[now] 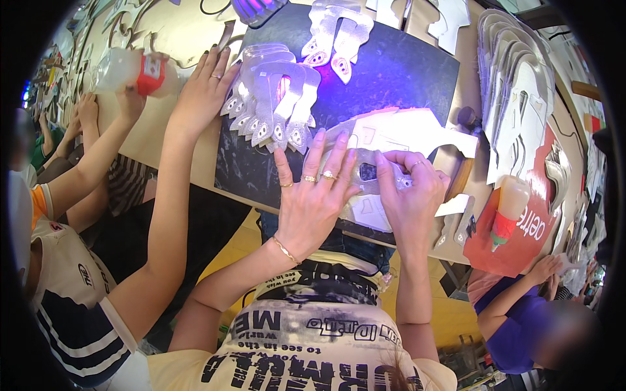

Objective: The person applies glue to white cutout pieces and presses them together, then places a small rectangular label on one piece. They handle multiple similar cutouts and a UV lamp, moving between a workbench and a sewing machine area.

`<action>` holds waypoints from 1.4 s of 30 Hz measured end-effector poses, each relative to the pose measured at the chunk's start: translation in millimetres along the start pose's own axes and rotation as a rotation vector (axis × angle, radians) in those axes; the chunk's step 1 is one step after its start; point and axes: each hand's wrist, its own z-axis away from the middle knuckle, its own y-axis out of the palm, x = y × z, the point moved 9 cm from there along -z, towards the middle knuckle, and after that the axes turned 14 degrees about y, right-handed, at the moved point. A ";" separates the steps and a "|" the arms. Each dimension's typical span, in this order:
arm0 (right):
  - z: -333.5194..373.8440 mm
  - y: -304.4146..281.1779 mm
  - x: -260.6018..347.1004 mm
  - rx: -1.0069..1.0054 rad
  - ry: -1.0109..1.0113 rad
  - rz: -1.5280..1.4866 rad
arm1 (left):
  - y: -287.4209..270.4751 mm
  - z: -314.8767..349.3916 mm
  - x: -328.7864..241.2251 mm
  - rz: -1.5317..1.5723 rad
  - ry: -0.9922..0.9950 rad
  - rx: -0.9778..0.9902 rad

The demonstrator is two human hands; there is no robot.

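Fingers spread, my left hand lies flat over the near edge of a white flat shoe-upper piece marked with drawn lines. My right hand is beside it, thumb and fingers closed on a grey shoe-upper piece with a dark opening in its middle. The grey piece rests on the white one, partly hidden under my fingers. Both lie on a black mat. Just beyond my left fingertips, a fanned row of grey cut pieces with pointed, perforated ends overlaps on the mat.
More grey pieces lie at the mat's far side near a lamp. At right are stacked white pieces and a glue bottle on a red sheet. A co-worker's hand rests at left; another hand holds a bottle.
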 end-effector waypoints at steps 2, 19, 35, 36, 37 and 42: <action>-1.2 2.1 -3.2 0.023 0.045 -0.022 | -0.4 -0.3 0.1 0.018 -0.004 -0.004; 16.7 -14.3 -9.5 -0.119 -0.050 0.075 | 5.3 -14.1 -4.4 0.356 0.075 0.037; 14.1 -7.2 0.6 -0.147 -0.081 0.009 | -5.3 -10.5 -1.5 0.365 0.047 -0.115; 12.1 -6.7 -1.8 -0.157 -0.066 -0.007 | -4.5 -10.2 -2.0 0.363 0.048 -0.110; 10.9 -5.5 -3.0 -0.156 -0.064 -0.009 | -3.9 -9.6 -2.1 0.364 0.046 -0.110; 8.2 -1.1 -5.0 -0.145 -0.059 -0.003 | 1.5 -7.6 -3.7 0.351 0.040 -0.057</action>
